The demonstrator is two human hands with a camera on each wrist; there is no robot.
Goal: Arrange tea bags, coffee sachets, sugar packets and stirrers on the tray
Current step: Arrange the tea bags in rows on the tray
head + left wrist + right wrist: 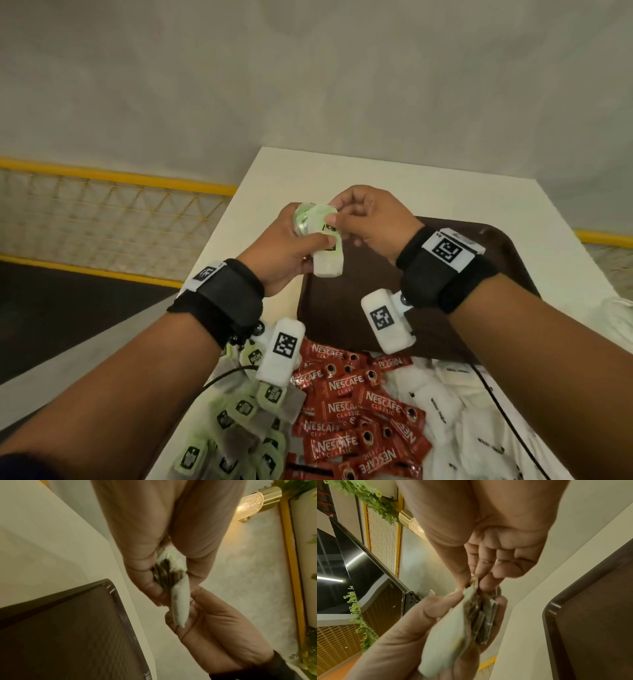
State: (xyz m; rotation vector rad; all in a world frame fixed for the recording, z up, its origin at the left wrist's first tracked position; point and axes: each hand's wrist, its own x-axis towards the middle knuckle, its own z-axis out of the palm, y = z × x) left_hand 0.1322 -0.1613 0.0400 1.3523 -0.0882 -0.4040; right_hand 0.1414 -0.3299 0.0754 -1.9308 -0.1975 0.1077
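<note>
Left hand (284, 245): we see it curled round a small stack of pale green paper tea bags (323, 240), thumb pressed on the front of the stack, held in the air over the far left corner of the tray.
Tea bags on the desk: a loose heap of the same pale green tea bags (236, 428) lies at the near left of the white desk (376, 174), unsorted; their tags carry a dark emblem, too small for us to read.
Right hand (368, 219): thumb and fingertips pinch the top edge of the held stack, the other fingers curled in; we judge it is squaring or adding to the bundle.
Coffee sachets: a pile of red foil sachets (356, 407) sits in the middle, near the tray's front edge, printed "NESCAFE CLASSIC" in white with a coffee cup picture.
Tray: the dark brown rectangular plastic tray (349, 315) shows only bare surface where we can see it.
Sugar packets: white paper packets (448, 401) lie heaped at the right, with small dark print we cannot read.
Stirrers: we see none.
Progress: early, in our judgement; nothing is set out yet, and all four kinds remain to be placed.
</note>
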